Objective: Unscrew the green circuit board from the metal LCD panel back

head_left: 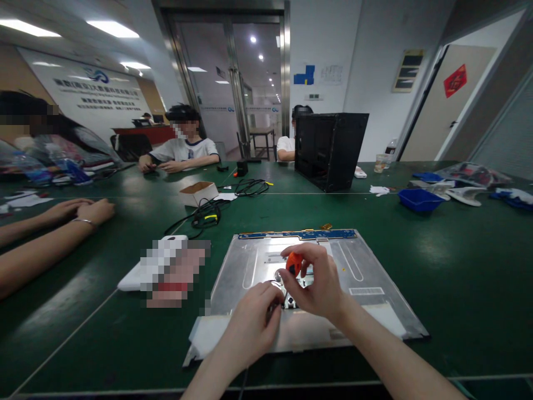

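Orange-and-black rounded object (295, 261) showing over the flat silver metal panel (233, 283), right hand (320, 283) pinching it between fingers, left hand (253, 311) curling at its seven o'clock, left fingers' hold being too hidden to tell

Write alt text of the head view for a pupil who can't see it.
A person's right hand holds an orange object above a metal panel on a green table; the left hand is near the panel's middle. Beyond are a black case, a blue tray and other people.

Panel (237, 283) on table (458, 266), box (200, 195) behind it leftward, computer case (328, 147) farther behind, tray (420, 200) right of case.
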Demonstrator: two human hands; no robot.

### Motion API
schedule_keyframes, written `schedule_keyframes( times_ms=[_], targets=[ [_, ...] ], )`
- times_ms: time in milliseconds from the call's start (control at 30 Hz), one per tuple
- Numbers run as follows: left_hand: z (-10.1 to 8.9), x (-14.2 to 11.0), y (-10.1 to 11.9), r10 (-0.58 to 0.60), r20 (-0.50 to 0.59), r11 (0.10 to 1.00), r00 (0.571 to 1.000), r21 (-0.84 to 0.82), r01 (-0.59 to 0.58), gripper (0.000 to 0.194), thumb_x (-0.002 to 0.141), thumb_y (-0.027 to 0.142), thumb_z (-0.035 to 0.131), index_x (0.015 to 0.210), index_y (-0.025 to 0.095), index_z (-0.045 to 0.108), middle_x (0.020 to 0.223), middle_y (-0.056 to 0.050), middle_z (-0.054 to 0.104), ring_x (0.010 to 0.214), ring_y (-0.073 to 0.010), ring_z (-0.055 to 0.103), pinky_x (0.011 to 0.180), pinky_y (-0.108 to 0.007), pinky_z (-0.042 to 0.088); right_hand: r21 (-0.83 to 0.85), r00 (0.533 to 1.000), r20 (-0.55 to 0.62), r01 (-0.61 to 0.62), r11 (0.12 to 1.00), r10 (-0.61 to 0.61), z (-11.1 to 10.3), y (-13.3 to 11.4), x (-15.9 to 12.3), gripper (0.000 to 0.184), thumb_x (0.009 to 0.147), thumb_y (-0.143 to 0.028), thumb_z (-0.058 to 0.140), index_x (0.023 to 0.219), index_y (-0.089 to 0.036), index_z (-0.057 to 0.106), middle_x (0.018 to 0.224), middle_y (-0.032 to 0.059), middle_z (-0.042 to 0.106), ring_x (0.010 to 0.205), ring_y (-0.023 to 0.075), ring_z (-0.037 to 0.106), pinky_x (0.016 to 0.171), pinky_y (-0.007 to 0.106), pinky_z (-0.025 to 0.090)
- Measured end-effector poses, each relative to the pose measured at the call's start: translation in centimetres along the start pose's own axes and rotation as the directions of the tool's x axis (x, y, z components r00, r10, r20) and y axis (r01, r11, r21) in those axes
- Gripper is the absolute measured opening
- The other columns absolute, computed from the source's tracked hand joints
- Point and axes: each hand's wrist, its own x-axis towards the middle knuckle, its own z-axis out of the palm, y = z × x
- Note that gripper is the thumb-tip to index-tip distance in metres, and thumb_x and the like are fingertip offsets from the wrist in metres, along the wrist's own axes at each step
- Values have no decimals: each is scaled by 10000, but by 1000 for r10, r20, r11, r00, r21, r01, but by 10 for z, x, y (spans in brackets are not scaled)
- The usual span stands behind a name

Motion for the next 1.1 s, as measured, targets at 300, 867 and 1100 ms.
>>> schedule_keyframes(
  times_ms=[300, 867, 1100],
  targets=[
    [0, 0, 0, 5, 9, 1000, 1000, -18, -5, 129, 815, 121, 430, 855, 210, 514, 899, -48, 610, 845, -220, 562, 744, -339, 424, 34, 997, 63, 42, 999, -44, -4, 0, 3, 294, 902, -179, 502, 1192, -210, 467, 888, 43, 646, 657, 131, 609, 494, 219, 499],
    [0, 0, 1, -8, -1, 1000, 1000, -8, 8, 151, 785, 106, 434, 848, 205, 529, 887, -50, 608, 850, -224, 570, 760, -348, 447, -5, 998, 55, 27, 1000, -26, -1, 2, 2, 256, 928, -238, 580, 1172, -217, 506, 899, 38, 660, 687, 126, 637, 514, 209, 509],
    [-1, 0, 2, -11, -23, 1000, 1000, 3, 11, 139, 795, 132, 453, 834, 209, 561, 857, -55, 617, 864, -232, 591, 780, -348, 479, -5, 995, 91, 43, 999, -43, -7, -3, 6, 325, 933, -178, 516, 1253, -223, 545, 1083, 95, 659, 794, 146, 673, 564, 230, 573]
  ],
)
